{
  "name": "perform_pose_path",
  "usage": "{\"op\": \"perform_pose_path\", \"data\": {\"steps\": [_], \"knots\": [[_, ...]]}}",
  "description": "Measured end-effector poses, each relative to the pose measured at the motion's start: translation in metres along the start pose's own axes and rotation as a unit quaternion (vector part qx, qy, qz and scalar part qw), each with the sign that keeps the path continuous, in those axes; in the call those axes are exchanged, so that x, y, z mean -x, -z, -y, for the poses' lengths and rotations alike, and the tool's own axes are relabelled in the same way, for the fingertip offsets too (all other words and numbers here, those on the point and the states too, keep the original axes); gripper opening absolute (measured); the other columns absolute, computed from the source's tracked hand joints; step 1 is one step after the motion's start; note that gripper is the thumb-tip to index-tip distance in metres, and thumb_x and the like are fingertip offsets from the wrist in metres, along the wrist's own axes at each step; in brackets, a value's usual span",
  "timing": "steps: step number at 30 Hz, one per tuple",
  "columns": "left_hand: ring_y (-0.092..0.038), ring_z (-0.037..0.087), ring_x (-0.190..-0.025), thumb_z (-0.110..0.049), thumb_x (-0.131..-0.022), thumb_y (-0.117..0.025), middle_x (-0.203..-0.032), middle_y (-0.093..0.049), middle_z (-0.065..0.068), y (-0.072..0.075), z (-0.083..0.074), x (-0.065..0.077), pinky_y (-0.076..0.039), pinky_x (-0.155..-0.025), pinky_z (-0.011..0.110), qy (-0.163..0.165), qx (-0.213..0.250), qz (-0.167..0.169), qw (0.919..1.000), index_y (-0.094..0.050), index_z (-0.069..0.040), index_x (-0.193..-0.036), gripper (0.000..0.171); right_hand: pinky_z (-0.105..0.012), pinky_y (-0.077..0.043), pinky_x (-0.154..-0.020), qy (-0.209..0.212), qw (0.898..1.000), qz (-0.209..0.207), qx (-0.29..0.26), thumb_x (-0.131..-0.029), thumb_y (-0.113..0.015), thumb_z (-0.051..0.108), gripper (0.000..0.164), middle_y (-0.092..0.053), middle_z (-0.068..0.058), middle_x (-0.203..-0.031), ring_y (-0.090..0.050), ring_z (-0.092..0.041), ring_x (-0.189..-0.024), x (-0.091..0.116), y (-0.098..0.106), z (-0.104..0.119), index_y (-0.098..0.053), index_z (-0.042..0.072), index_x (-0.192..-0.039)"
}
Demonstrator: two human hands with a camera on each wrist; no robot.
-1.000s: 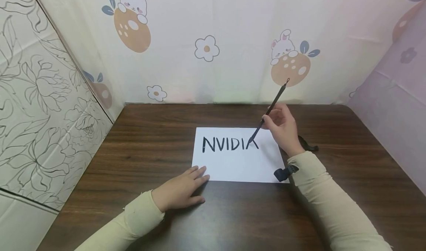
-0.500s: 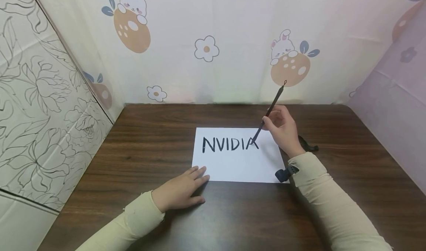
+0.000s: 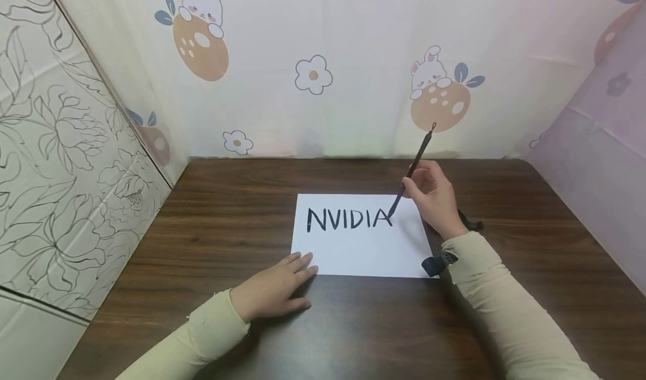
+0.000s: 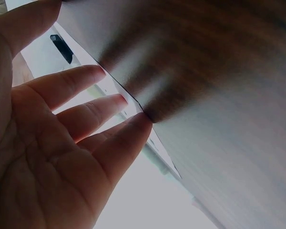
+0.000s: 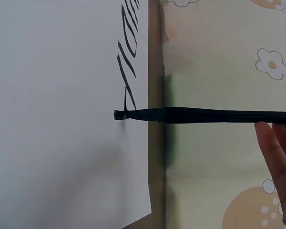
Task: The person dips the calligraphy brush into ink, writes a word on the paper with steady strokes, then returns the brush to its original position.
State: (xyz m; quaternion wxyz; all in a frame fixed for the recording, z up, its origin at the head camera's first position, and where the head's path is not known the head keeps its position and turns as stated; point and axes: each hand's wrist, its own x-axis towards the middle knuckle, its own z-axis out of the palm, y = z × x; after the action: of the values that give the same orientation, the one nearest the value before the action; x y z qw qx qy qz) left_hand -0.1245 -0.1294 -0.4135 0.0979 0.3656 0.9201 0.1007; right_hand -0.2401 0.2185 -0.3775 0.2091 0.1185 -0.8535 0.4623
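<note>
In my right hand (image 3: 436, 198) I pinch a dark calligraphy brush (image 3: 423, 150) with a small loop at its top end. It leans to the right, its tip at the right leg of the last letter. White paper (image 3: 353, 254) lies on the table, bearing the black letters "NVIDIA" (image 3: 348, 218). The right wrist view shows the brush's dark tip (image 5: 120, 115) at the letter strokes; most of the right hand is out of that view. My left hand (image 3: 272, 287) rests with spread fingers on the paper's lower left corner and the table.
The brown wooden table (image 3: 227, 212) reaches back to a patterned curtain (image 3: 363, 105). A black object (image 3: 471, 223), partly hidden by my right hand, lies right of the paper. A black strap with a dark block (image 3: 435, 264) is on my right wrist.
My right hand has moved the brush tip a little to the right across the last A, whose crossbar now shows. The left hand has stayed in place.
</note>
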Motion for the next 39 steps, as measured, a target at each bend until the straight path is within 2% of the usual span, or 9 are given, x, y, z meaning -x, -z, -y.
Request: {"op": "perform_pose_path", "data": {"steps": [7,11,18,27,32,36,39], "knots": [[-0.037,0.040,-0.142,-0.039,-0.090,-0.068,-0.154,-0.040,0.018,0.001,0.000,-0.001,-0.037,-0.114,0.049,0.001,-0.002,-0.003,1.0000,-0.050,-0.007,-0.143,0.064,-0.011,-0.053,-0.067,0.007,1.000,-0.011,0.004,-0.094,-0.064,0.013,0.034,-0.062,-0.007,-0.093,-0.065,-0.009,-0.074,-0.001,0.003,0.004,-0.052,0.007,-0.124],[-0.037,0.039,-0.143,-0.040,-0.090,-0.067,-0.155,-0.039,0.017,0.002,0.001,-0.001,-0.037,-0.115,0.048,0.002,-0.003,-0.002,1.0000,-0.050,-0.008,-0.143,0.064,-0.011,-0.053,-0.066,0.022,0.999,-0.024,-0.009,-0.093,-0.063,0.010,0.032,-0.062,-0.005,-0.093,-0.065,-0.006,-0.071,-0.005,0.006,0.006,-0.052,0.005,-0.123],[-0.037,0.041,-0.142,-0.038,-0.090,-0.068,-0.154,-0.040,0.018,0.003,0.001,-0.003,-0.038,-0.114,0.048,-0.004,-0.003,-0.005,1.0000,-0.050,-0.007,-0.142,0.063,-0.013,-0.055,-0.065,0.022,0.998,-0.046,-0.042,-0.093,-0.064,0.010,0.034,-0.058,0.008,-0.089,-0.066,-0.005,-0.066,-0.011,0.019,0.009,-0.051,0.006,-0.124],[-0.037,0.038,-0.143,-0.040,-0.090,-0.067,-0.155,-0.039,0.016,0.003,-0.001,-0.002,-0.037,-0.115,0.047,0.007,-0.005,0.005,1.0000,-0.049,-0.009,-0.143,0.064,-0.016,-0.057,-0.063,0.028,0.995,-0.060,-0.075,-0.091,-0.065,0.005,0.037,-0.061,0.007,-0.090,-0.066,-0.003,-0.065,-0.016,0.039,-0.001,-0.054,0.012,-0.126],[-0.037,0.038,-0.143,-0.040,-0.090,-0.067,-0.155,-0.040,0.015,0.002,-0.002,-0.001,-0.038,-0.114,0.048,0.012,-0.006,0.006,0.9999,-0.050,-0.009,-0.143,0.064,-0.015,-0.056,-0.061,0.016,0.995,-0.068,-0.074,-0.092,-0.065,0.006,0.038,-0.063,0.005,-0.089,-0.064,0.000,-0.062,-0.018,0.050,-0.001,-0.056,0.013,-0.128],[-0.037,0.037,-0.143,-0.040,-0.090,-0.068,-0.155,-0.040,0.015,0.001,-0.003,0.000,-0.038,-0.114,0.048,0.016,-0.004,0.008,0.9998,-0.050,-0.010,-0.143,0.063,-0.014,-0.056,-0.063,-0.012,0.996,-0.058,-0.063,-0.094,-0.063,0.008,0.040,-0.065,0.002,-0.092,-0.064,0.000,-0.067,-0.016,0.061,0.011,-0.055,0.015,-0.132],[-0.037,0.037,-0.143,-0.040,-0.090,-0.068,-0.154,-0.040,0.015,0.001,-0.004,0.002,-0.038,-0.114,0.048,0.013,-0.004,0.005,0.9999,-0.050,-0.009,-0.142,0.063,-0.015,-0.057,-0.062,-0.037,0.995,-0.057,-0.078,-0.094,-0.064,0.010,0.041,-0.066,0.003,-0.092,-0.065,-0.002,-0.071,-0.018,0.070,0.008,-0.055,0.017,-0.133]]}}
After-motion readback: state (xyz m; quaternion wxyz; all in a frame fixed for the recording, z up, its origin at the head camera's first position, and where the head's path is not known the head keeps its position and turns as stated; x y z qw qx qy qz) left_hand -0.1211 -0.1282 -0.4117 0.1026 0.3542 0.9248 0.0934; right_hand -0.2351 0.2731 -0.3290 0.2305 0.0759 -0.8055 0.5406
